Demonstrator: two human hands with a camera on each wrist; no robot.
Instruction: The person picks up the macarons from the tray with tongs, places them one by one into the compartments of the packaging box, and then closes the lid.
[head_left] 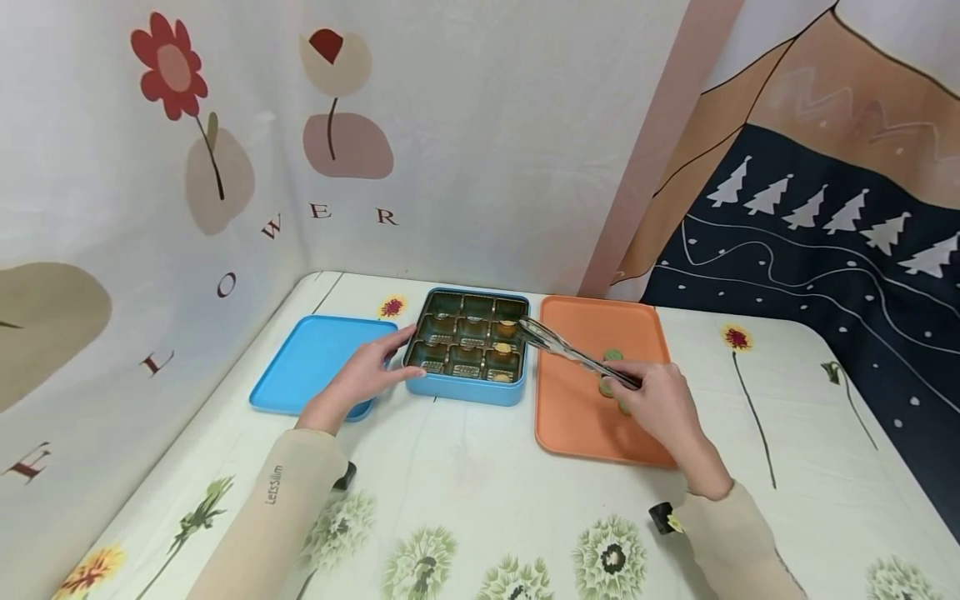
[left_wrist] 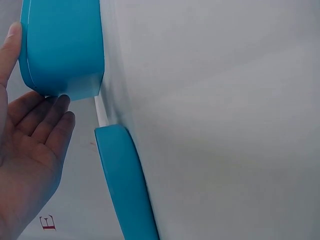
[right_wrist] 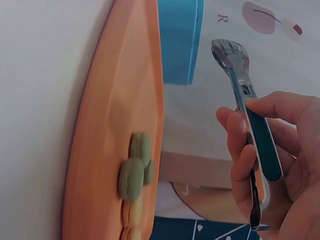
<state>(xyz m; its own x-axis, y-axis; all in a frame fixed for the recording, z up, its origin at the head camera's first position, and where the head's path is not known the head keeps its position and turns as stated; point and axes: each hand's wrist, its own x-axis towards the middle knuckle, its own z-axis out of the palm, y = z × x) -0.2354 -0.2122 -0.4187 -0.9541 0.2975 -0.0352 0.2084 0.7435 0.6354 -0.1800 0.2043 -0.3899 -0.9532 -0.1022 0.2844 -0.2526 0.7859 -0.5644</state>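
Note:
My left hand [head_left: 358,377] rests against the left front corner of a blue box [head_left: 465,391], its fingers nearly straight and the thumb at the front. A dark plastic insert [head_left: 467,332] divides the box into several compartments, with yellow macarons [head_left: 502,348] along the right column. My right hand [head_left: 660,404] grips metal tongs [head_left: 564,348] by their dark handles [right_wrist: 264,145]. The tongs' tips hover by the box's right edge, and no macaron shows between them. Green macarons [right_wrist: 131,179] lie on the orange tray [head_left: 592,433] below that hand, beside yellowish ones [right_wrist: 132,212].
A blue lid [head_left: 307,367] lies flat left of the box, partly under my left forearm. The orange tray stands just right of the box. A flowered cloth [head_left: 465,492] covers the table, and printed fabric walls [head_left: 480,167] rise behind and to the left.

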